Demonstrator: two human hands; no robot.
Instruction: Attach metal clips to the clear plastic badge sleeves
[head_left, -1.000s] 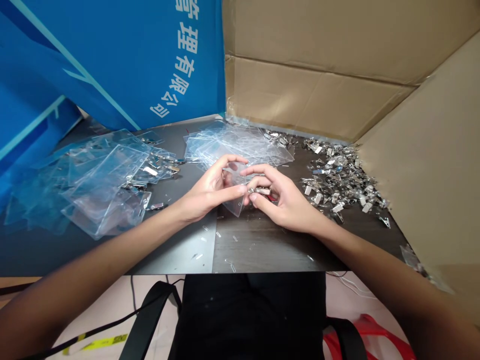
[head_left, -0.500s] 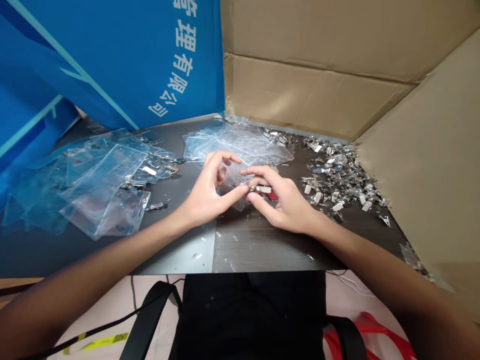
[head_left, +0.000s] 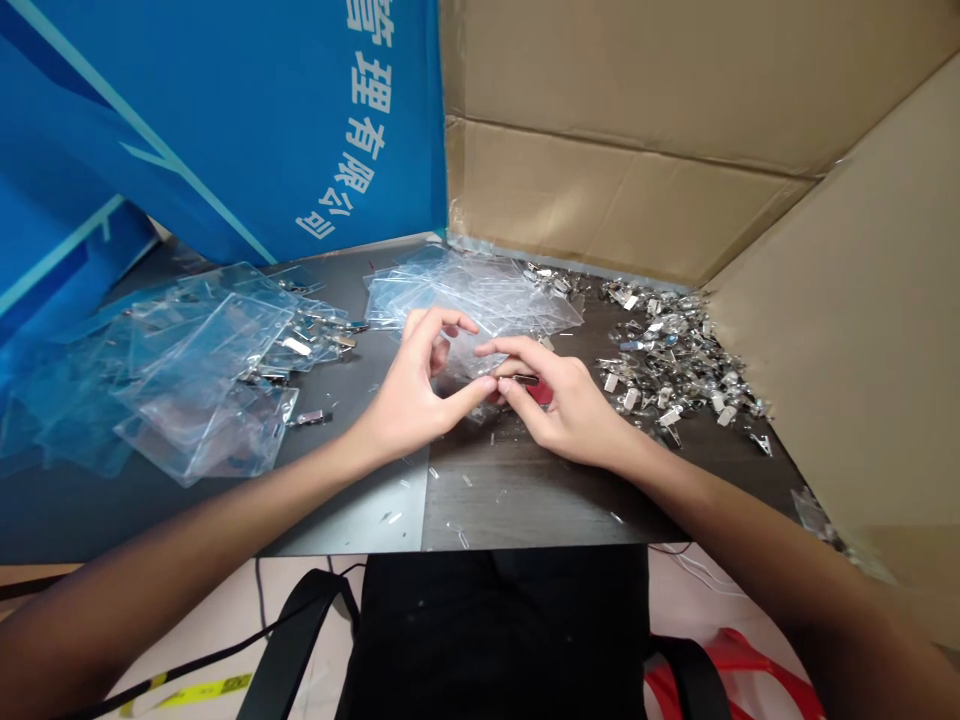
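Note:
My left hand (head_left: 420,385) is closed, with its thumb stretched to the right and its fingers curled above. It pinches a clear plastic badge holder (head_left: 471,375), which is partly hidden behind the fingers. My right hand (head_left: 562,400) is closed on a metal badge clip (head_left: 525,379) between thumb and fingers. The two thumb tips meet at the clip's left end, so the join there is hidden. Something small and red (head_left: 541,392) shows beneath my right hand; its kind I cannot make out.
Loose clear badge holders (head_left: 420,285) lie behind my hands. At left is a pile of holders with clips (head_left: 210,350). Many metal clips (head_left: 667,350) are heaped at right. Small clear scraps (head_left: 465,480) dot the table (head_left: 360,510). Cardboard walls (head_left: 637,200) and a blue panel (head_left: 300,120) enclose the back.
The clip in my right hand has turned, so its bright flat face no longer shows. Both hands stay in nearly the same place. The camera view has shifted slightly.

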